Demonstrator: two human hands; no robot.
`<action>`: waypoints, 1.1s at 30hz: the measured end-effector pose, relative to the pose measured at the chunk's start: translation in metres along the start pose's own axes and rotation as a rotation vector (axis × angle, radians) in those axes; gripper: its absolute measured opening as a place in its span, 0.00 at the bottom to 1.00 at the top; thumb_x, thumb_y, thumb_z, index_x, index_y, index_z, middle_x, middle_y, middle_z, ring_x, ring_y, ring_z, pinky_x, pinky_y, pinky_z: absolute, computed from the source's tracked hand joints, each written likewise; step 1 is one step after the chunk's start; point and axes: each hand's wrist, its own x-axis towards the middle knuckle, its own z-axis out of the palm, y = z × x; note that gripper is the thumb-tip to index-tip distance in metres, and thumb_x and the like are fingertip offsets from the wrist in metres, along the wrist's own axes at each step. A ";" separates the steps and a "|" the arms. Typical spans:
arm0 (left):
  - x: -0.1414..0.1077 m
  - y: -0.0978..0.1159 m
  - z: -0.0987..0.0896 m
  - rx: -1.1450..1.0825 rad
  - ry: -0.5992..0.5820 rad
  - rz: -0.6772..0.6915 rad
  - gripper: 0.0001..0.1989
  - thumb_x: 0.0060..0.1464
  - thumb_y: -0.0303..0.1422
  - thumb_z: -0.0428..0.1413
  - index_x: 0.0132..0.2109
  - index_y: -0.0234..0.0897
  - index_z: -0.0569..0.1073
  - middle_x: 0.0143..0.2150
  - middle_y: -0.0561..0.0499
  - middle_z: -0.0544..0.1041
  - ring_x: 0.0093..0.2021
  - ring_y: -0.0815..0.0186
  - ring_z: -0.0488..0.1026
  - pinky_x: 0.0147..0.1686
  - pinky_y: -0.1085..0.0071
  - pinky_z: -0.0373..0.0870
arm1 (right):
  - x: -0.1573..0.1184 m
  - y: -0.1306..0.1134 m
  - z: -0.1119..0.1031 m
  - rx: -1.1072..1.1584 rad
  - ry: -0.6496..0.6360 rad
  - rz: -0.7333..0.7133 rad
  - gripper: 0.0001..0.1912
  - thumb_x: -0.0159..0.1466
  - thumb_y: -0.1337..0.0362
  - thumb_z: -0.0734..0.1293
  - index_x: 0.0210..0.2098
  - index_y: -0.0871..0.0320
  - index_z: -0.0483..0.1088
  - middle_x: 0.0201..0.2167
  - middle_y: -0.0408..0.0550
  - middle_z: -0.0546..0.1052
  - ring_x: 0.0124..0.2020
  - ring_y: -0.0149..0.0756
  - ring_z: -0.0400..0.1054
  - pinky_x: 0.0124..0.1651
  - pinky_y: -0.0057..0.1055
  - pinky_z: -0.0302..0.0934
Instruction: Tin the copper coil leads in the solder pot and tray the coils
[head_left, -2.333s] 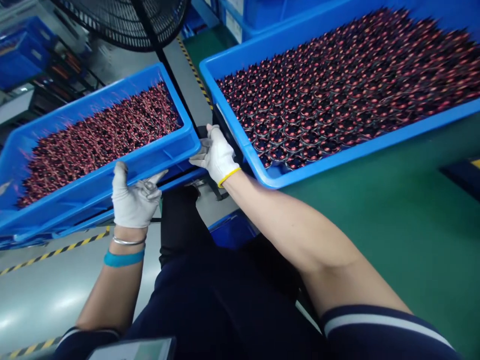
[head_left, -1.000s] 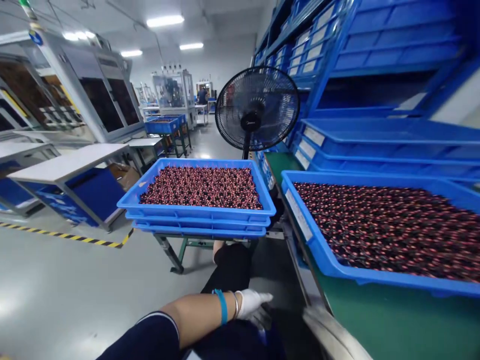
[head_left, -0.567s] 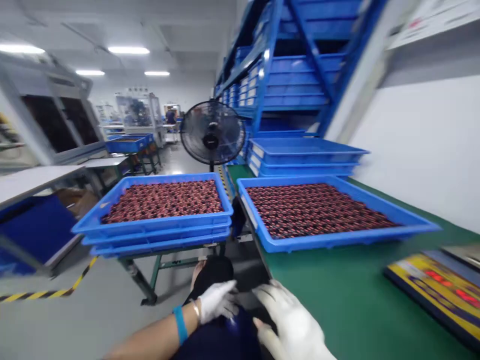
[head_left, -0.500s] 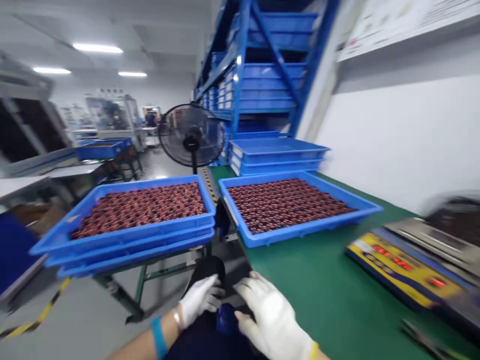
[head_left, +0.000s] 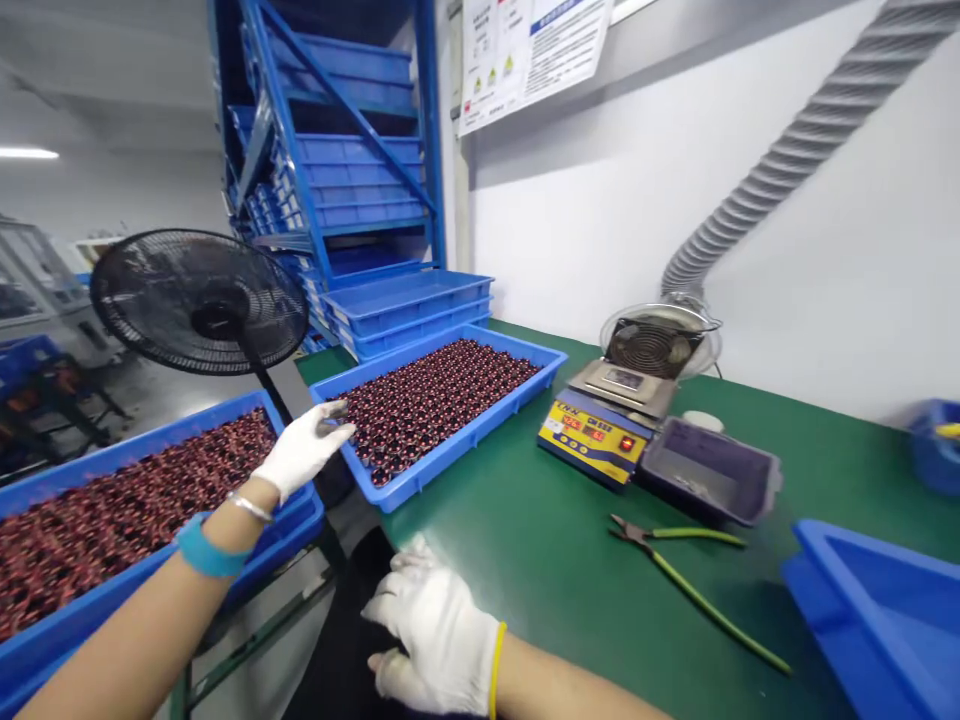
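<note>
My left hand [head_left: 306, 447], in a white glove with greyish fingertips, reaches over the near left corner of a blue tray [head_left: 450, 437] on the bench. Its fingers are apart and nothing shows between them. Inside that tray, many small dark parts with reddish-copper bits [head_left: 442, 395] stand close together in rows. My right hand [head_left: 439, 630], also gloved, is low over the bench's front edge. Its fingers are loosely bent with the thumb apart, and I see nothing in it. Left of the bench, another blue tray [head_left: 150, 568] holds similar parts in a looser heap.
On the green bench [head_left: 517, 560] are a yellow-fronted soldering unit [head_left: 589, 440], a small dark bin [head_left: 712, 465], green-handled pliers [head_left: 697, 590] and a blue bin [head_left: 885, 600]. A black fan [head_left: 199, 300] stands at left. Stacked empty trays [head_left: 412, 305] sit behind, beside a blue rack [head_left: 322, 240].
My view has turned right, bringing the pliers and bins into sight. My left hand has risen from my lap to the bench tray's corner; my right hand stays low at the bench edge.
</note>
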 end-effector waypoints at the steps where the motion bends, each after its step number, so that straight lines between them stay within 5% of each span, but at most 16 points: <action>1: 0.016 0.004 0.007 0.042 -0.056 0.017 0.28 0.48 0.44 0.54 0.55 0.34 0.66 0.50 0.43 0.75 0.48 0.59 0.73 0.50 0.63 0.68 | 0.000 0.003 -0.002 0.018 0.005 0.006 0.21 0.53 0.54 0.67 0.43 0.58 0.71 0.34 0.48 0.75 0.38 0.39 0.68 0.52 0.36 0.56; 6: 0.096 0.016 0.022 0.339 -0.233 0.081 0.24 0.47 0.37 0.55 0.52 0.39 0.71 0.54 0.49 0.73 0.53 0.58 0.69 0.56 0.66 0.61 | 0.000 0.017 -0.014 0.124 0.089 0.137 0.17 0.56 0.56 0.64 0.43 0.57 0.70 0.38 0.47 0.75 0.40 0.37 0.68 0.44 0.31 0.59; 12: 0.172 -0.011 -0.019 0.727 -0.309 -0.078 0.17 0.53 0.36 0.54 0.48 0.34 0.72 0.49 0.46 0.74 0.50 0.57 0.70 0.51 0.61 0.65 | 0.003 0.027 -0.015 0.235 0.134 0.192 0.14 0.57 0.58 0.62 0.41 0.56 0.70 0.37 0.47 0.75 0.40 0.36 0.68 0.42 0.30 0.60; 16: 0.180 -0.046 -0.030 0.901 -0.430 -0.162 0.15 0.55 0.39 0.55 0.46 0.34 0.71 0.48 0.47 0.73 0.47 0.60 0.71 0.45 0.59 0.69 | 0.005 0.034 -0.013 0.302 0.210 0.229 0.14 0.54 0.60 0.63 0.39 0.56 0.71 0.37 0.46 0.75 0.38 0.36 0.68 0.40 0.29 0.60; 23: 0.195 -0.084 -0.013 1.055 -0.506 -0.121 0.18 0.54 0.37 0.55 0.52 0.36 0.68 0.60 0.44 0.63 0.57 0.55 0.61 0.55 0.49 0.59 | -0.004 0.045 -0.028 0.257 0.382 0.326 0.15 0.56 0.62 0.61 0.42 0.55 0.70 0.41 0.47 0.74 0.43 0.38 0.67 0.47 0.33 0.59; 33: 0.216 -0.120 -0.012 0.885 -0.770 -0.101 0.17 0.56 0.38 0.53 0.49 0.34 0.69 0.49 0.47 0.71 0.45 0.60 0.70 0.43 0.60 0.71 | 0.000 0.048 -0.036 0.254 0.343 0.342 0.15 0.56 0.65 0.61 0.43 0.55 0.69 0.43 0.46 0.74 0.47 0.36 0.66 0.52 0.30 0.59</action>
